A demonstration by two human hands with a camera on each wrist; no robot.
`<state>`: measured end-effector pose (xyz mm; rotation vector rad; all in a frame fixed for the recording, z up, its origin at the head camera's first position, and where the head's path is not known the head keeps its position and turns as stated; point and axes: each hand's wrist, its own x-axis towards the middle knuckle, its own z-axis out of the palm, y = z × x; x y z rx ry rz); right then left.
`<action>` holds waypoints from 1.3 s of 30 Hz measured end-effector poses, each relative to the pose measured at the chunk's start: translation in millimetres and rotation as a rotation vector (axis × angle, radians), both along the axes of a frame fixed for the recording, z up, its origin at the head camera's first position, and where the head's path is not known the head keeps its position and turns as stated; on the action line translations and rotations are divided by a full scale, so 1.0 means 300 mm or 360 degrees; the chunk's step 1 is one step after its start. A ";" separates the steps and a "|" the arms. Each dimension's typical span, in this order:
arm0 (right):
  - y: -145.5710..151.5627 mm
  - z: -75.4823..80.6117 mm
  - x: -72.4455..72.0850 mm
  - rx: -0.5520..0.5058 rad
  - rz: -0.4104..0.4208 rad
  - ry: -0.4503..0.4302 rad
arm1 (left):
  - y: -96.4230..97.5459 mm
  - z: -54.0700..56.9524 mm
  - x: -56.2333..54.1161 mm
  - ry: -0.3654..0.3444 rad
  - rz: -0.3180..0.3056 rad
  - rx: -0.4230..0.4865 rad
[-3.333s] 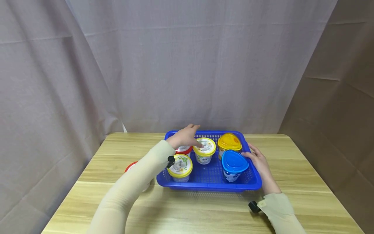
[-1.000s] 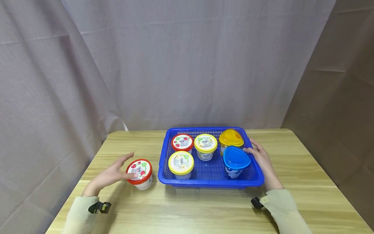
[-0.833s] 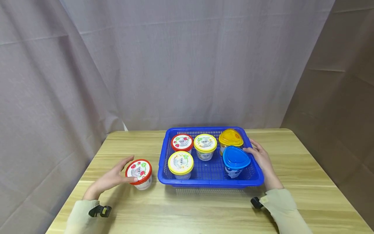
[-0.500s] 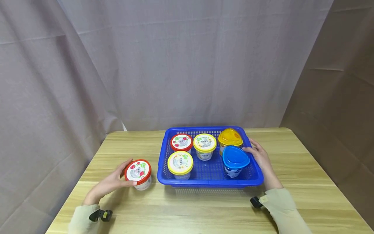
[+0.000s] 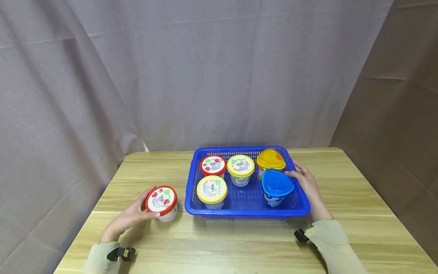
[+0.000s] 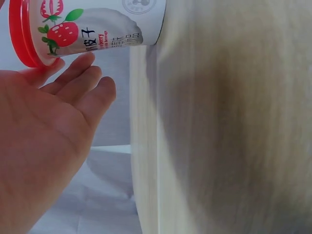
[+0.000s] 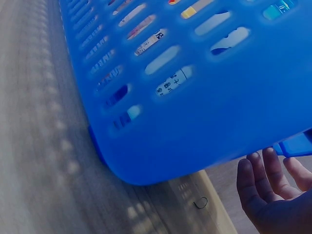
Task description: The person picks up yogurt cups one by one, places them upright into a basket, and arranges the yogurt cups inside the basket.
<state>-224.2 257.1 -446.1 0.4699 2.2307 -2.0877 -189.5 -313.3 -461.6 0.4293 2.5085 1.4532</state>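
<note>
Left of the basket, a red-lidded cup (image 5: pixel 161 201) with a strawberry print stands upright on the table. My left hand (image 5: pixel 133 215) grips it just under the lid, thumb on the near side and fingers on the far side. In the left wrist view the fingertips touch the cup's (image 6: pixel 97 27) wall below the red rim. My right hand (image 5: pixel 309 190) holds the right rim of the blue plastic basket (image 5: pixel 246 213), thumb over the edge and fingers outside. The right wrist view shows those fingers (image 7: pixel 273 178) under the rim, beside the slotted basket wall (image 7: pixel 195 126).
Inside the basket stand another red-lidded cup (image 5: pixel 213 165), two yellow-lidded cups, one behind (image 5: pixel 241 166) and one in front (image 5: pixel 212 190), a yellow triangular-lidded container (image 5: pixel 270 159) and a blue triangular-lidded container (image 5: pixel 277 182). A grey curtain (image 5: pixel 219 76) hangs behind the wooden table (image 5: pixel 219 247).
My left hand has left the yellow-lidded cup at the basket's back, come over to the red-lidded cup on the table and closed round it. My right hand has stayed on the basket rim.
</note>
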 end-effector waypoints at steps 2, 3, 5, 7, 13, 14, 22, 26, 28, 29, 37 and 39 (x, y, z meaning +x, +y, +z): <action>-0.003 0.004 0.004 0.0007 0.0003 0.0002 | 0.002 -0.004 0.001 0.0005 0.0007 0.0018; -0.004 0.007 0.007 0.0006 0.0006 0.0004 | 0.002 -0.006 0.002 0.0013 0.0011 0.0016; -0.001 -0.004 0.003 0.0003 0.0009 0.0016 | 0.004 -0.010 0.003 0.0022 0.0017 0.0026; 0.004 -0.014 -0.001 0.0005 0.0009 0.0019 | 0.007 -0.012 0.005 0.0037 0.0027 0.0027; 0.008 -0.011 -0.001 0.0001 0.0013 0.0027 | 0.015 -0.023 0.015 0.0031 0.0061 0.0040; 0.006 -0.007 0.001 -0.0002 0.0015 0.0027 | 0.016 -0.024 0.016 0.0026 0.0069 0.0043; 0.002 -0.010 -0.001 -0.0013 -0.0005 0.0027 | 0.022 -0.029 0.019 0.0013 0.0106 0.0051; 0.007 -0.022 -0.005 0.0019 -0.0017 0.0053 | 0.024 -0.028 0.020 -0.0011 0.0119 0.0061; 0.009 -0.025 -0.005 0.0029 -0.0019 0.0073 | 0.024 -0.027 0.019 -0.0020 0.0124 0.0062; 0.010 -0.026 -0.005 0.0028 -0.0020 0.0083 | 0.025 -0.026 0.019 -0.0022 0.0127 0.0058; 0.011 -0.029 -0.008 0.0037 -0.0016 0.0075 | 0.025 -0.023 0.015 0.0023 0.0159 0.0014; 0.010 -0.025 -0.007 0.0027 -0.0018 0.0061 | 0.023 -0.024 0.014 0.0030 0.0162 0.0013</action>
